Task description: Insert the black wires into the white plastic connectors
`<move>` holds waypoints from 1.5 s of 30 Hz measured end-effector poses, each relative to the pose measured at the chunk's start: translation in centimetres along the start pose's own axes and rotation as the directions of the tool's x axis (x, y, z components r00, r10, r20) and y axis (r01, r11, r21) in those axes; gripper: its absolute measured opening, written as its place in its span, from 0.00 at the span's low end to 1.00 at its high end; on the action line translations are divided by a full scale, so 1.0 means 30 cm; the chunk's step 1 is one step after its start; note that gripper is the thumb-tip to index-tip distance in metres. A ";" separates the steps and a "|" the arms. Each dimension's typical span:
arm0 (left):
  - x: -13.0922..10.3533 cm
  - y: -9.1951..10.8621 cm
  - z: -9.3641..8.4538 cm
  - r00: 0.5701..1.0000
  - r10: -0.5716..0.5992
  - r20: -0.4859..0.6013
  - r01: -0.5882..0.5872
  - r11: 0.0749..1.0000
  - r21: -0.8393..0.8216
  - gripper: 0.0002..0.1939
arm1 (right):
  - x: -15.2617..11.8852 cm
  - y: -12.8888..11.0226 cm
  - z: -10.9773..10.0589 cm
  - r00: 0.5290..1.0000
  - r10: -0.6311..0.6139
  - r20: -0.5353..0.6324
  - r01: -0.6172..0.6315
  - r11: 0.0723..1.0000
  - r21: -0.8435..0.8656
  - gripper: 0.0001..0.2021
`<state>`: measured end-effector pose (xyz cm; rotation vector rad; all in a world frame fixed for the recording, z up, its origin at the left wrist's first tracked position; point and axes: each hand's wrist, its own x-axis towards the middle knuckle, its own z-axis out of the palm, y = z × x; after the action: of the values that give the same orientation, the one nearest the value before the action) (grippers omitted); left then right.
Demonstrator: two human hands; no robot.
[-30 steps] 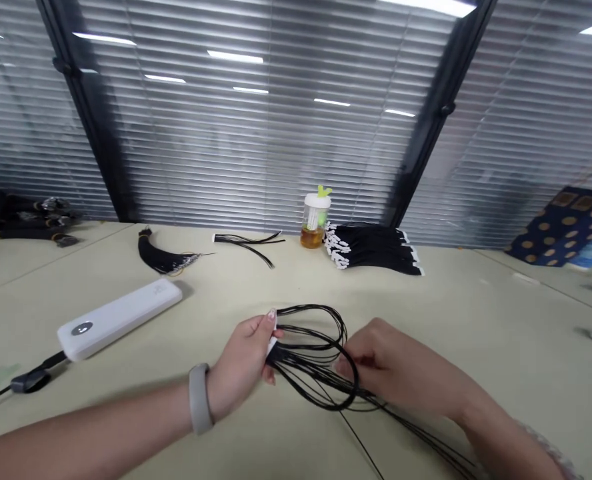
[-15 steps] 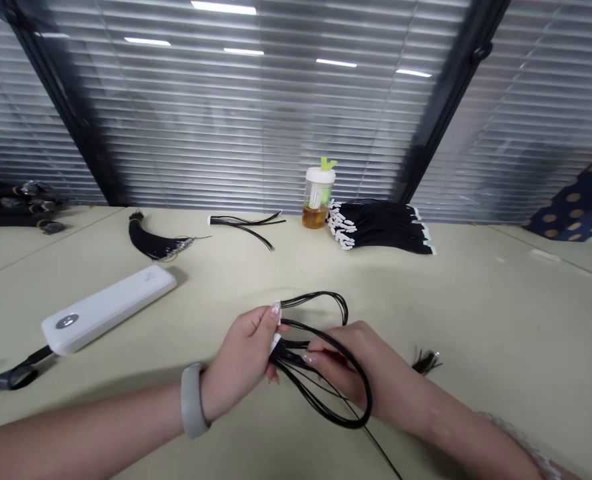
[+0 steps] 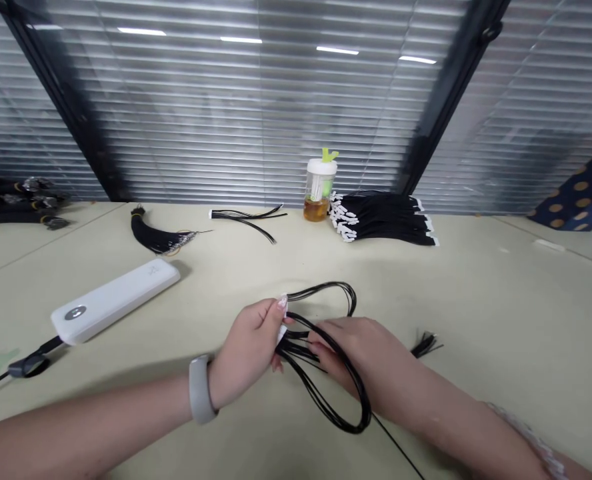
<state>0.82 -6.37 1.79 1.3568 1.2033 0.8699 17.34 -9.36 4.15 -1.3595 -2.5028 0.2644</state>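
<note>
Near the middle of the table, my left hand is closed on the white connectors of a black wire harness. The black wires leave the connectors to the right and bend into loops, one above and a larger one in front of my right hand. My right hand is closed around some of these wires just right of the connectors; its fingertips are partly hidden behind the loop. A single dark wire trails toward the bottom edge. Wire ends stick out beyond my right wrist.
A white power bank with a black cable lies at left. Behind are a black wire bundle, a small harness, a lidded bottle of amber liquid and a pile of harnesses. More bundles lie far left.
The view has shifted slightly. My right hand's fingers have closed further over the wires beside the connectors, and its thumb shows less. My left hand keeps its hold.
</note>
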 end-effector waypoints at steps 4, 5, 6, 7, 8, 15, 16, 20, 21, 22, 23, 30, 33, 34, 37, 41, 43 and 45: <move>0.003 -0.004 0.002 0.999 -0.036 -0.025 0.035 0.999 -0.039 0.22 | -0.026 0.050 -0.078 0.987 0.057 -0.148 -0.078 0.987 -0.142 0.11; 0.004 -0.006 0.003 0.999 -0.046 -0.028 0.044 0.998 -0.047 0.22 | -0.033 0.073 -0.098 0.967 0.120 -0.224 -0.156 0.976 -0.150 0.10; 0.006 -0.008 0.003 0.998 -0.052 -0.029 0.050 0.997 -0.052 0.22 | -0.039 0.097 -0.117 0.935 0.177 -0.307 -0.228 0.963 -0.141 0.08; 0.008 -0.010 0.004 0.998 -0.053 -0.030 0.052 0.997 -0.052 0.22 | -0.043 0.120 -0.134 0.889 0.215 -0.404 -0.282 0.953 -0.114 0.07; 0.009 -0.011 0.004 0.998 -0.053 -0.031 0.051 0.997 -0.050 0.22 | -0.046 0.140 -0.148 0.834 0.238 -0.497 -0.314 0.947 -0.072 0.06; 0.002 -0.008 0.002 0.999 -0.046 -0.019 0.045 0.998 -0.052 0.23 | -0.026 0.140 -0.151 0.581 0.466 -0.667 0.155 0.742 0.653 0.08; 0.002 -0.009 0.002 0.999 -0.045 -0.013 0.044 0.998 -0.051 0.23 | -0.023 0.127 -0.138 0.595 0.470 -0.652 0.195 0.703 0.684 0.10; 0.001 -0.015 0.006 0.999 -0.037 0.003 0.037 0.998 -0.042 0.23 | -0.015 0.083 -0.079 0.823 0.391 -0.412 0.009 0.716 0.698 0.20; 0.000 -0.015 0.007 0.999 -0.031 0.006 0.031 0.999 -0.041 0.23 | -0.012 0.077 -0.064 0.861 0.372 -0.348 -0.056 0.747 0.662 0.16; -0.001 -0.014 0.009 1.000 -0.026 0.008 0.026 0.999 -0.041 0.23 | -0.008 0.074 -0.050 0.883 0.358 -0.302 -0.107 0.782 0.613 0.11; -0.002 -0.012 0.011 1.000 -0.023 0.007 0.024 0.999 -0.043 0.23 | -0.004 0.073 -0.037 0.898 0.348 -0.271 -0.147 0.815 0.561 0.07; -0.002 -0.007 0.015 1.000 -0.018 0.018 0.019 0.995 -0.094 0.23 | 0.024 0.070 -0.005 0.948 0.271 -0.167 -0.191 0.904 0.384 0.13; 0.001 -0.012 0.012 1.000 -0.013 0.011 0.014 0.994 -0.106 0.23 | 0.023 0.051 -0.007 0.955 0.230 -0.187 -0.157 0.927 0.340 0.13; 0.002 -0.013 0.011 1.000 -0.007 0.011 0.009 0.994 -0.107 0.23 | 0.022 0.045 -0.007 0.955 0.222 -0.196 -0.151 0.934 0.323 0.13; 0.000 -0.013 0.010 1.000 0.016 0.012 -0.015 0.994 -0.109 0.23 | 0.018 0.037 -0.006 0.953 0.187 -0.238 -0.126 0.960 0.249 0.13; -0.009 -0.007 0.012 0.999 0.042 0.011 -0.041 0.995 -0.095 0.21 | 0.017 0.044 -0.009 0.964 0.125 -0.235 -0.080 0.978 0.190 0.13; -0.012 -0.005 0.013 0.999 0.051 0.007 -0.050 0.996 -0.075 0.21 | 0.019 0.049 -0.014 0.980 0.082 -0.179 -0.045 0.978 0.202 0.12; -0.014 -0.005 0.014 0.998 0.062 0.009 -0.061 0.997 -0.056 0.21 | 0.021 0.053 -0.018 0.991 0.051 -0.120 -0.023 0.975 0.223 0.10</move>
<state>1.10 -6.89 1.64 1.3576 1.1257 0.9315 18.45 -7.94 4.30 -1.2923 -2.2706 0.4378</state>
